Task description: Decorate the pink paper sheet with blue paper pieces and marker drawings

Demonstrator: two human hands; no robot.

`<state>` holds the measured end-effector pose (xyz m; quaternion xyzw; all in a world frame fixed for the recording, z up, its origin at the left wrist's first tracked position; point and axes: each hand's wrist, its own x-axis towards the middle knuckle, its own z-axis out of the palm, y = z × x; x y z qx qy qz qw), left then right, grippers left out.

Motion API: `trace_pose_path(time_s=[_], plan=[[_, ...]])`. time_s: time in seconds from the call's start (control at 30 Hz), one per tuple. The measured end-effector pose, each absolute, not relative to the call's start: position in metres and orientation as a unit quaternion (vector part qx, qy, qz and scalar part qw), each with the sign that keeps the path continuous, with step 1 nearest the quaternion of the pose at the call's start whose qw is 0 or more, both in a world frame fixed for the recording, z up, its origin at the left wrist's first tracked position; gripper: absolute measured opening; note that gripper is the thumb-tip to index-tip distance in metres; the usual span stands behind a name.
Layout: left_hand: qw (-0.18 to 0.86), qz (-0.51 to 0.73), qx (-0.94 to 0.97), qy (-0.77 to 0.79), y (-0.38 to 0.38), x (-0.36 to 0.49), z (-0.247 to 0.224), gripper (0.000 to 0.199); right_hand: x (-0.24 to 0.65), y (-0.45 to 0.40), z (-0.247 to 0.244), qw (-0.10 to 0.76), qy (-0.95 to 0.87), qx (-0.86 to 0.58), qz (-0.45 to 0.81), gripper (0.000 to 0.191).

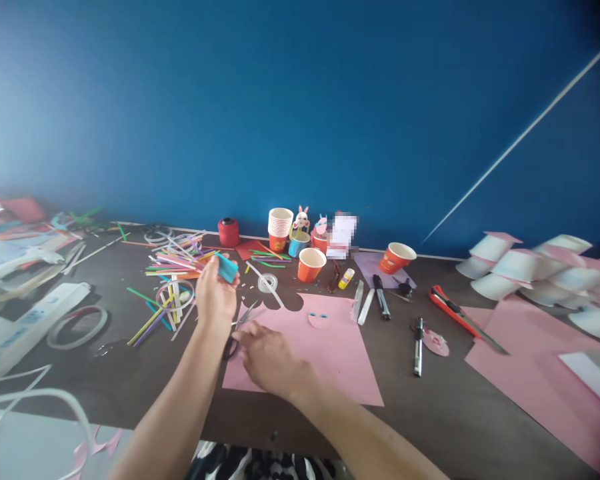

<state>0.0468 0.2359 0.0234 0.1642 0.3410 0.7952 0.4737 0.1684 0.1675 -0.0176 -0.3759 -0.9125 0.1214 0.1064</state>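
Note:
My left hand (216, 293) is raised over the table with its fingers closed around a small blue piece of paper (227, 267). Below and to the right of it, my right hand (266, 355) is at the pink paper sheet (337, 367). Its fingers are on the dark handles of a pair of scissors (247, 313), whose blades point away from me. The sheet's far edge has rounded cut-outs. On it lies a small pink half-round piece (318, 321) with two blue eye shapes.
Coloured straws (175, 267) are heaped on the left, near a tape ring (77, 327). Paper cups (312, 265), a tape roll (267, 283) and a glue stick (347, 278) stand or lie farther back. Markers (419, 347), an orange utility knife (460, 317) and stacked white cups (510, 273) are right.

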Motion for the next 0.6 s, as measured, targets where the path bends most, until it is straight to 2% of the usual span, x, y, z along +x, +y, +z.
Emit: trace_pose_path(time_s=[0.07, 0.23, 0.4, 0.47, 0.53, 0.6], plan=[[0.48, 0.796, 0.167, 0.328, 0.231, 0.036, 0.033, 0.017, 0.145, 0.166, -0.02, 0.095, -0.913, -0.384, 0.102, 0.024], [0.512, 0.76, 0.231, 0.327, 0.213, 0.036, 0.045, 0.016, 0.108, 0.176, -0.027, 0.044, -0.92, -0.383, 0.062, 0.03], [0.493, 0.741, 0.244, 0.385, 0.197, 0.029, 0.026, 0.019, 0.104, 0.182, -0.023, 0.006, -0.936, -0.351, 0.025, 0.022], [0.477, 0.728, 0.226, 0.437, 0.192, 0.016, 0.012, 0.018, 0.116, 0.182, -0.016, 0.021, -0.945, -0.327, 0.017, 0.021], [0.462, 0.733, 0.166, 0.471, 0.186, 0.002, 0.0, 0.011, 0.134, 0.181, -0.008, 0.082, -0.95, -0.3, 0.013, 0.021], [0.515, 0.711, 0.135, 0.459, 0.18, -0.003, -0.007, 0.007, 0.154, 0.181, -0.001, 0.146, -0.95, -0.277, 0.005, 0.02]])
